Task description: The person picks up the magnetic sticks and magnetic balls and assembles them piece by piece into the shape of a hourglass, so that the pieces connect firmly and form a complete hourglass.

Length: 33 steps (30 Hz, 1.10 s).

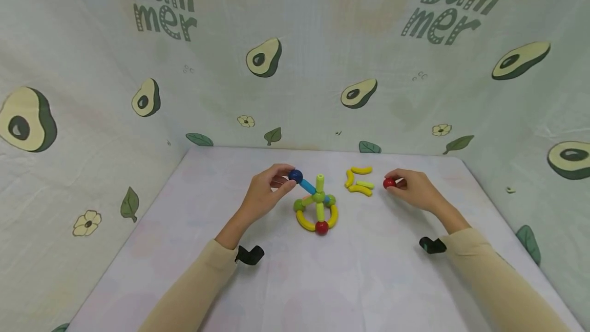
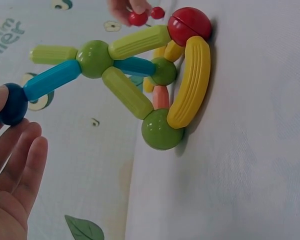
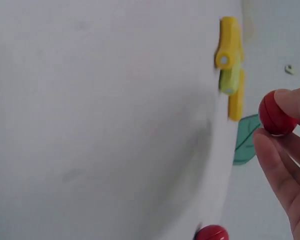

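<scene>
My left hand [image 1: 264,191] pinches a dark blue ball [image 1: 295,176] between thumb and fingertips. The ball touches the end of a blue rod [image 2: 52,80] slanting up from a built figure of magnetic rods and balls. A green ball [image 1: 319,197] at its top joins several rods; below, curved yellow rods [image 2: 192,82], green balls and a red ball [image 1: 321,227] form a ring on the table. To the right, my right hand [image 1: 416,188] pinches a loose red ball [image 3: 277,113] just above the table. Another red ball [image 3: 212,233] lies near that hand, hidden in the head view.
Between the figure and my right hand lie curved yellow rods [image 1: 360,189] and a light green rod [image 1: 365,185]. The white table [image 1: 341,281] meets a cloth backdrop [image 1: 304,101] printed with avocados at the back and sides.
</scene>
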Each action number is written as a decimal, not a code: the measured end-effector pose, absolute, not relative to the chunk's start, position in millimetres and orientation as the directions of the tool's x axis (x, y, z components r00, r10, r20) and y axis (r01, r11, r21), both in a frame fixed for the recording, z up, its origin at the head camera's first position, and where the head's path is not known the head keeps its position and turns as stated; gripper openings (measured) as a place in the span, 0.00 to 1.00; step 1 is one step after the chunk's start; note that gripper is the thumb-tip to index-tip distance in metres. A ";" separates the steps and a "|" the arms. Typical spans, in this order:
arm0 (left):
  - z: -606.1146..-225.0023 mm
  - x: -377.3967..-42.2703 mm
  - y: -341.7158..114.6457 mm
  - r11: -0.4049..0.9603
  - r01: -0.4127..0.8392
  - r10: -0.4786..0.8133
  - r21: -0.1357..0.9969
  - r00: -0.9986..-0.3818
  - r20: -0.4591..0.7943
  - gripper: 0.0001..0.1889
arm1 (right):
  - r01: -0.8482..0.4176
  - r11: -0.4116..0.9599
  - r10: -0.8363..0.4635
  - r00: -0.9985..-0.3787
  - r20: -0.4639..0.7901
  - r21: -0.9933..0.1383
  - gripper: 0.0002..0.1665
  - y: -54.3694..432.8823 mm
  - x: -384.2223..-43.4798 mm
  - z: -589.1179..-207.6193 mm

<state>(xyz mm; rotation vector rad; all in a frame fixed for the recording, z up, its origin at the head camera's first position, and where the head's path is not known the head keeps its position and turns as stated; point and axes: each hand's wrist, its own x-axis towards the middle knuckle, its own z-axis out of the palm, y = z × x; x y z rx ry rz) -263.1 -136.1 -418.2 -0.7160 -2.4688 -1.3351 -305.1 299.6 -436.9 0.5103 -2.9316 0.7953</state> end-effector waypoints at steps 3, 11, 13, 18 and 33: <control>-418.3 -264.2 -136.4 0.450 0.533 0.308 0.716 -0.846 0.436 0.21 | -0.376 0.788 -0.314 -0.926 0.208 -0.487 0.22 283.6 -302.7 -424.7; -419.0 -264.6 -135.2 0.457 0.525 0.305 0.718 -0.851 0.429 0.21 | -0.506 0.691 -0.368 -0.861 0.351 -0.515 0.23 231.6 -288.2 -389.6; -419.1 -264.4 -135.3 0.458 0.526 0.305 0.717 -0.850 0.429 0.21 | -0.531 0.666 -0.382 -0.846 0.371 -0.524 0.23 218.7 -283.7 -382.1; -419.6 -264.1 -135.9 0.456 0.530 0.304 0.715 -0.848 0.434 0.21 | -0.592 0.589 -0.420 -0.806 0.417 -0.550 0.23 191.3 -275.2 -369.3; -417.5 -260.9 -137.1 0.456 0.511 0.294 0.728 -0.859 0.419 0.21 | -0.659 0.492 -0.498 -0.749 0.437 -0.569 0.21 147.8 -269.9 -356.4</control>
